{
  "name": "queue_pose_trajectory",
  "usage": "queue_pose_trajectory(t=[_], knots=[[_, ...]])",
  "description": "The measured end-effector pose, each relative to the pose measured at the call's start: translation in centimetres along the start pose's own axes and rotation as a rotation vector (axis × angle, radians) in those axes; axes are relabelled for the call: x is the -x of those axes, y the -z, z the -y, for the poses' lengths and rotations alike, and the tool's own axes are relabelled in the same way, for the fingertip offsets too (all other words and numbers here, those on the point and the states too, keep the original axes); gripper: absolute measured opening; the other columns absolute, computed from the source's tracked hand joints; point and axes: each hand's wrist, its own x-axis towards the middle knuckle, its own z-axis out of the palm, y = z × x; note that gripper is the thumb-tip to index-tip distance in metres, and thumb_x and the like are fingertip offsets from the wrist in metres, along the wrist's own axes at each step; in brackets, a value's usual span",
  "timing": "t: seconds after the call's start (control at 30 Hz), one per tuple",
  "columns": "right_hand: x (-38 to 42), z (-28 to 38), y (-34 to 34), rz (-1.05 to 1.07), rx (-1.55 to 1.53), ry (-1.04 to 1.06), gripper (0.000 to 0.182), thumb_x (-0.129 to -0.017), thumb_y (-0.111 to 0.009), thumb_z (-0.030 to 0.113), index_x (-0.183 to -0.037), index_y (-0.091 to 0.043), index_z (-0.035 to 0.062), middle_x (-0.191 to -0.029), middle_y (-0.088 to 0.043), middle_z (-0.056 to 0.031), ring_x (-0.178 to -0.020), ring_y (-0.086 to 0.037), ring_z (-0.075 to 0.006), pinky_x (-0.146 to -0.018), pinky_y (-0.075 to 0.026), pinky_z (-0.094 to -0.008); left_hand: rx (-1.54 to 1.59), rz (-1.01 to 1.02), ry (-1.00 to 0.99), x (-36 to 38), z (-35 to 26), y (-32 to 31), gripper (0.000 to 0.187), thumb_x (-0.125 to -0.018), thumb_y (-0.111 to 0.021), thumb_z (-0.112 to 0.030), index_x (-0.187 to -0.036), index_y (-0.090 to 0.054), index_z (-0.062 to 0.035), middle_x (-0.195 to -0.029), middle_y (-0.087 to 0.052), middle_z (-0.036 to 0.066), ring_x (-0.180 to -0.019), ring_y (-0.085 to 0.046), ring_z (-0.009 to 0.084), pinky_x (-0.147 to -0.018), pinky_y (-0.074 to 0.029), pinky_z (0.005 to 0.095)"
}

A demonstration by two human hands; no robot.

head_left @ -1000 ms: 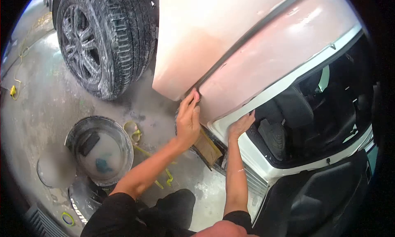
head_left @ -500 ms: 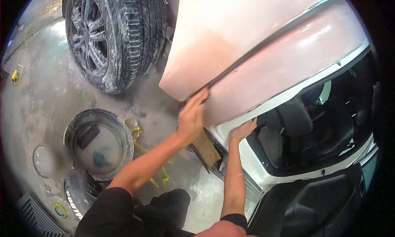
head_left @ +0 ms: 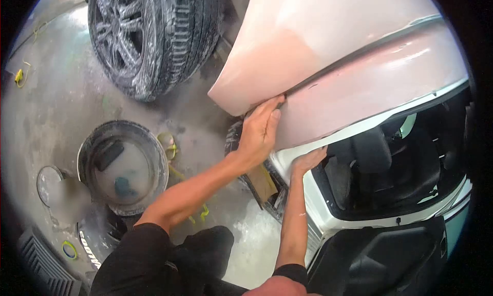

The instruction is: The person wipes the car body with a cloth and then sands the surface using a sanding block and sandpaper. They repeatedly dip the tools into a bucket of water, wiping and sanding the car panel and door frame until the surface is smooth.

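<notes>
My left hand [head_left: 259,130] is at the lower end of the dark gap [head_left: 328,70] between two pinkish car body panels. Its fingers are bent together, and a small dark piece shows between thumb and fingertips, too little of it to name. The upper panel [head_left: 349,18] carries a rounded peach patch; beneath the gap lies the glossy lower panel [head_left: 334,108]. My right hand [head_left: 309,161] is wrapped over the white window frame [head_left: 354,133], its fingertips partly hidden past the edge. Dark seats [head_left: 371,149] show through the window opening.
A large tyre [head_left: 179,44] with whitish smears stands upper left. On the floor are a bucket [head_left: 163,185] of cloudy water with a dark block [head_left: 109,155] and a teal piece [head_left: 124,187] in it, and a tape roll [head_left: 69,250]. Black trim [head_left: 380,260] lies lower right.
My left hand has shifted slightly up and right in view, and its thumb now shows. The whole view has shifted a little. My right hand keeps its hold on the frame.
</notes>
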Motion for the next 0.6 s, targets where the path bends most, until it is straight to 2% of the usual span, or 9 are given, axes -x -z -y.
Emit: queue_pose_trajectory(t=[0.07,0.1,0.2,0.23,0.37,0.43,0.5,0.53,0.6], knots=[[-0.1,0.4,0.4,-0.010,-0.031,0.005,0.058,-0.110,-0.028,0.033,-0.135,-0.053,-0.0121,-0.146,-0.045,-0.0354,-0.128,-0.044,-0.0496,-0.111,-0.033,-0.0527,-0.020,-0.030,-0.045,1.5,2.6,-0.4,0.036,-0.107,-0.048,-0.015,-0.135,-0.060,0.0045,-0.132,-0.066,0.024,-0.126,-0.062,0.0373,-0.110,-0.046,0.0411],[-0.1,-1.6,-0.1,-0.025,0.037,0.112,0.055,-0.109,-0.031,0.033,-0.131,-0.056,-0.0103,-0.143,-0.047,-0.0354,-0.127,-0.046,-0.0490,-0.109,-0.035,-0.0523,-0.075,-0.051,0.031,2.7,4.9,-0.3,0.037,-0.108,-0.048,-0.017,-0.133,-0.060,0.0061,-0.131,-0.065,0.026,-0.123,-0.063,0.0399,-0.107,-0.047,0.0418],[-1.2,0.5,0.5,0.102,-0.064,-0.018,0.053,-0.109,-0.035,0.032,-0.131,-0.056,-0.0109,-0.139,-0.050,-0.0348,-0.124,-0.048,-0.0487,-0.108,-0.036,-0.0518,-0.191,-0.008,0.266,5.2,10.4,1.2,0.038,-0.108,-0.047,-0.020,-0.131,-0.060,0.0081,-0.130,-0.064,0.027,-0.120,-0.063,0.0435,-0.104,-0.048,0.0428],[-1.2,1.1,0.6,0.103,-0.084,-0.035,0.052,-0.108,-0.036,0.032,-0.131,-0.056,-0.0109,-0.138,-0.051,-0.0343,-0.123,-0.048,-0.0483,-0.108,-0.036,-0.0515,-0.157,0.131,0.401,4.6,9.8,2.7,0.039,-0.109,-0.046,-0.022,-0.128,-0.060,0.0094,-0.129,-0.064,0.029,-0.118,-0.062,0.0459,-0.102,-0.048,0.0442],[-0.8,0.2,-0.1,0.036,-0.118,-0.078,0.053,-0.108,-0.038,0.031,-0.134,-0.055,-0.0113,-0.136,-0.054,-0.0328,-0.123,-0.050,-0.0467,-0.107,-0.038,-0.0502,-0.126,-0.012,0.314,5.4,10.9,2.6,0.039,-0.109,-0.047,-0.023,-0.126,-0.061,0.0093,-0.130,-0.064,0.029,-0.119,-0.062,0.0461,-0.103,-0.048,0.0451],[-0.3,-1.2,-0.5,-0.014,-0.130,-0.082,0.055,-0.108,-0.038,0.033,-0.136,-0.054,-0.0116,-0.136,-0.054,-0.0324,-0.125,-0.050,-0.0460,-0.107,-0.038,-0.0499,-0.063,-0.035,0.313,6.0,11.6,1.7,0.041,-0.109,-0.048,-0.027,-0.122,-0.063,0.0093,-0.134,-0.063,0.028,-0.121,-0.061,0.0469,-0.103,-0.048,0.0455],[-0.4,-2.0,-0.8,-0.046,-0.160,-0.069,0.057,-0.109,-0.038,0.034,-0.137,-0.053,-0.0119,-0.136,-0.054,-0.0323,-0.126,-0.049,-0.0455,-0.108,-0.037,-0.0499,-0.085,-0.094,0.396,6.7,11.5,0.3,0.041,-0.110,-0.047,-0.026,-0.124,-0.063,0.0091,-0.136,-0.062,0.027,-0.122,-0.061,0.0465,-0.103,-0.048,0.0452],[-0.5,-1.9,-0.7,-0.042,-0.135,-0.045,0.055,-0.109,-0.038,0.034,-0.135,-0.053,-0.0120,-0.135,-0.055,-0.0303,-0.124,-0.052,-0.0415,-0.107,-0.040,-0.0477,-0.098,-0.125,0.430,6.3,10.6,-0.1,0.041,-0.110,-0.046,-0.026,-0.125,-0.063,0.0091,-0.137,-0.062,0.026,-0.123,-0.061,0.0463,-0.104,-0.048,0.0451],[-0.6,-1.7,-0.6,-0.034,-0.093,-0.001,0.053,-0.109,-0.039,0.033,-0.131,-0.055,-0.0123,-0.132,-0.056,-0.0264,-0.119,-0.056,-0.0334,-0.105,-0.045,-0.0434,-0.026,-0.203,0.206,5.4,6.6,-1.0,0.039,-0.109,-0.047,-0.023,-0.126,-0.063,0.0086,-0.138,-0.062,0.026,-0.124,-0.061,0.0450,-0.103,-0.049,0.0444]])
